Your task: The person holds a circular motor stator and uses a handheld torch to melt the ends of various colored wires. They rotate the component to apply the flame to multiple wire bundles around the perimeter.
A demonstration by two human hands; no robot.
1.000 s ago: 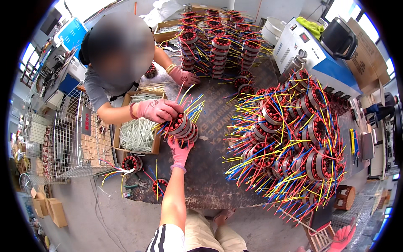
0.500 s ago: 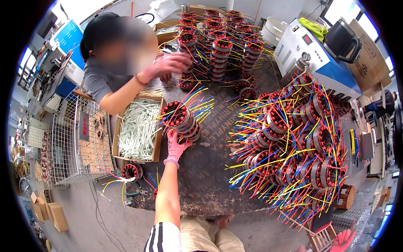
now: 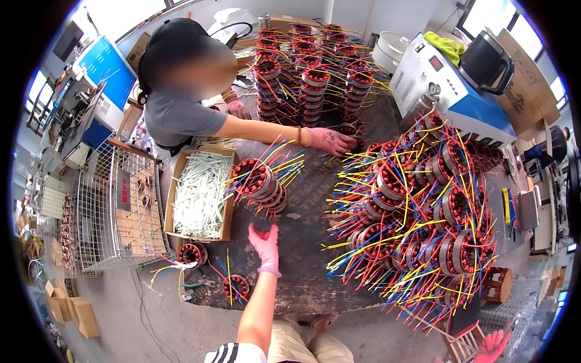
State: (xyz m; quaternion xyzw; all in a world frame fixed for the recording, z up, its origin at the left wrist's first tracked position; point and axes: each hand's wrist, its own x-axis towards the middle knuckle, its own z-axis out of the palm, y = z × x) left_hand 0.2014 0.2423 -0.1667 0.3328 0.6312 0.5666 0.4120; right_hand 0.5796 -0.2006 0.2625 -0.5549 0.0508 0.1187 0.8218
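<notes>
One stator stack (image 3: 266, 190) just beyond the unclosed, empty left hand (image 3: 264, 247); right hand's state unclear

Dark scuffed table (image 3: 308, 257), stacks of wired red rings (image 3: 264, 189), open cardboard box (image 3: 228, 213)

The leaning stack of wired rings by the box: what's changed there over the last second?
The left hand has let go of the base of the stack and drawn back toward the person. The co-worker's outstretched hand has left the stack's top and swung right, toward a smaller group of rings. The stack stayed beside the box of white sticks.
</notes>
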